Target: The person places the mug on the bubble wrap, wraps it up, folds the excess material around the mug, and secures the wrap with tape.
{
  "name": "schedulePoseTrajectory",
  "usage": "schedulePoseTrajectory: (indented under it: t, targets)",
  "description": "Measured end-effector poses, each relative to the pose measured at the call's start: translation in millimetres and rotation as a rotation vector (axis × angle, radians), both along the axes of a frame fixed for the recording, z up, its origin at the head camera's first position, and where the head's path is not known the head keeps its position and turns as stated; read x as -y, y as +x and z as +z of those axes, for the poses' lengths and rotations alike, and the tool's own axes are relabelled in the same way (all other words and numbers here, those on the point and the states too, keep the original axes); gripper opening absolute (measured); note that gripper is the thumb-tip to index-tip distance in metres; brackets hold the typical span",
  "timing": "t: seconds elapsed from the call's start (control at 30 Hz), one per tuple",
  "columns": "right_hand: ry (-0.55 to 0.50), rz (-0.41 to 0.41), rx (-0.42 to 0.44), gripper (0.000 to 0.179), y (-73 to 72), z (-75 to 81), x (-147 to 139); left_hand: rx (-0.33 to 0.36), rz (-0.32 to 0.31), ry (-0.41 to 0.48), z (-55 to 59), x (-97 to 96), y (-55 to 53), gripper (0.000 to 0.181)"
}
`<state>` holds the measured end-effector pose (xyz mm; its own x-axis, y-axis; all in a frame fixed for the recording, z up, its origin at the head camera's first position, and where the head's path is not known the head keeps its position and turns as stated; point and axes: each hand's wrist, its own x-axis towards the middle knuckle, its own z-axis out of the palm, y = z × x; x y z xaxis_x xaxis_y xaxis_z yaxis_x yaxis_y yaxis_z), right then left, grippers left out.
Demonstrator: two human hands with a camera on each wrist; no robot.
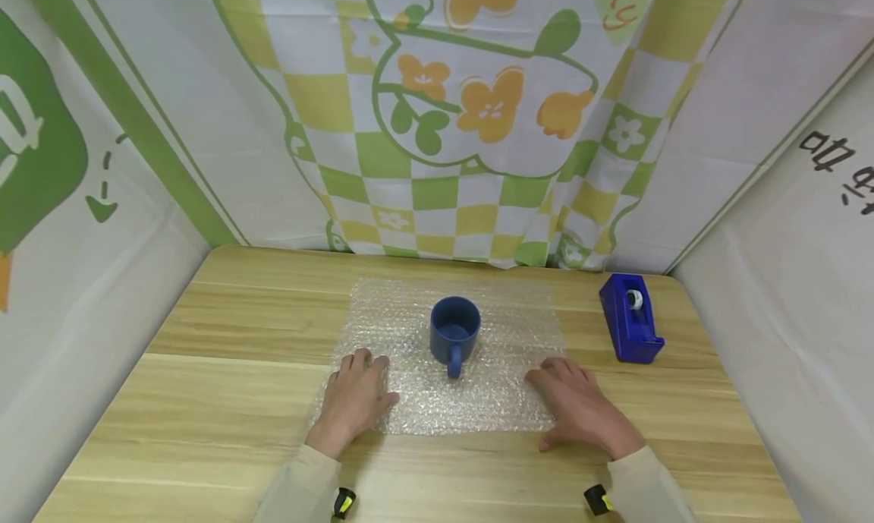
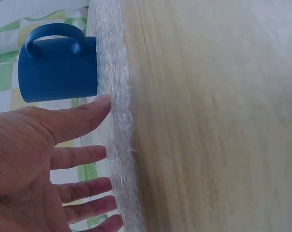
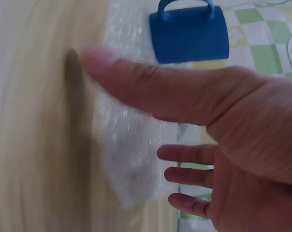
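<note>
A blue mug (image 1: 442, 346) stands upright on a sheet of bubble wrap (image 1: 478, 409), its handle toward me. Flat on the table lies the wrap. My left hand (image 1: 353, 398) rests its fingertips on the left part of the sheet, fingers spread; the left wrist view shows the thumb beside the mug (image 2: 59, 70) but apart from it. Over the right edge of the sheet is my right hand (image 1: 576, 403), fingers extended and thumb off the sheet above the wood. In the right wrist view, nothing lies between its fingers and thumb (image 3: 155, 92).
A blue tape dispenser (image 1: 623, 329) with a small roll stands at the back right of the wooden table (image 1: 225, 401). Behind the table hangs a checked, flowered curtain (image 1: 437, 196). White fabric walls (image 1: 806, 303) stand close at both sides.
</note>
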<state>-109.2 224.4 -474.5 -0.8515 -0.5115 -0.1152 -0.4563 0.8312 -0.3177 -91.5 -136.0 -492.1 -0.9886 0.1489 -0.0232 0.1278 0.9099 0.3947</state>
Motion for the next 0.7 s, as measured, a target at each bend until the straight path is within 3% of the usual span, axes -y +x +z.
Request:
schedulePoseTrajectory:
  t: [0.13, 0.27, 0.47, 0.7]
  targets:
    - [-0.002, 0.004, 0.003, 0.087, 1.3, -4.1, -9.4, 0.008, 0.002, 0.007, -0.2, -0.1, -1.1, 0.062]
    - [-0.018, 0.001, -0.018, 0.068, 1.3, -5.8, -13.0, 0.017, 0.005, 0.004, -0.3, 0.2, -1.7, 0.063]
    - [-0.038, 0.021, -0.139, 0.037, -0.7, -6.9, -13.4, 0.006, 0.005, 0.013, 0.2, 0.3, -1.4, 0.062]
    - [-0.095, 0.032, -0.327, 0.035, -4.8, 1.5, -9.3, -0.008, 0.012, 0.027, 0.7, 2.0, -2.0, 0.060]
